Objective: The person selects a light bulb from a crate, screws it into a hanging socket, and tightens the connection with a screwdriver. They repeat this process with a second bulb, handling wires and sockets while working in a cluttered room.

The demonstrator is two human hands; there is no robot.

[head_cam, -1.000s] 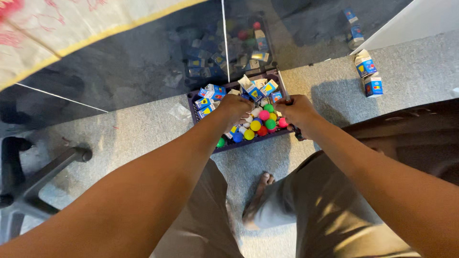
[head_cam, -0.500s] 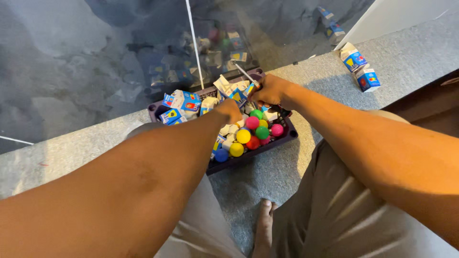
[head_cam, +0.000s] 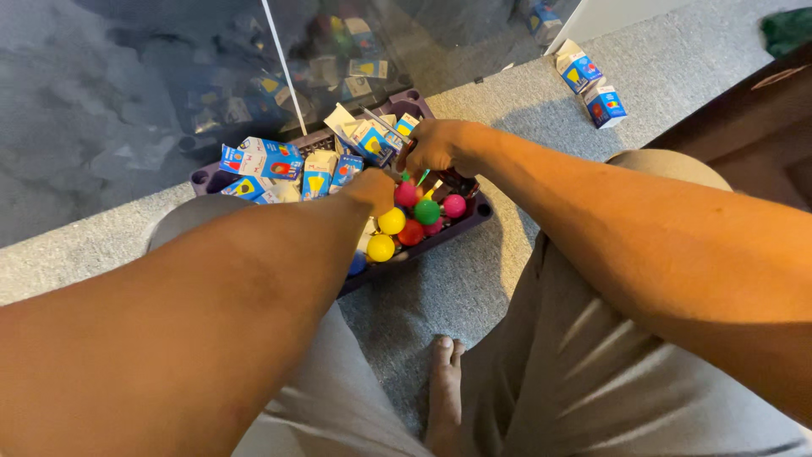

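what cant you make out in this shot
Head view only:
- Left hand: fingers hidden behind its own wrist, grip unclear.
- Right hand: its closed fingers hide what it pinches.
- Purple tray: near wall covered by the left forearm.
- Small cartons: print too small.

The tray (head_cam: 480, 209) looks like dark purple moulded plastic with a dull, faintly shiny rim. The balls (head_cam: 391, 221) in it are smooth, glossy plastic in yellow, green, pink and red, catching small highlights. The small cartons (head_cam: 262, 158) piled beside them look like printed coated card, lightly satin, with creased folded tops; the two cartons on the floor (head_cam: 590, 85) have the same finish. The carpet (head_cam: 474, 288) is grey, short-piled and rough, matt all over. The glass panel (head_cam: 152, 93) behind the tray is smooth and reflective, mirroring the cartons. The trousers (head_cam: 541, 381) are matt beige woven cloth, softly creased.
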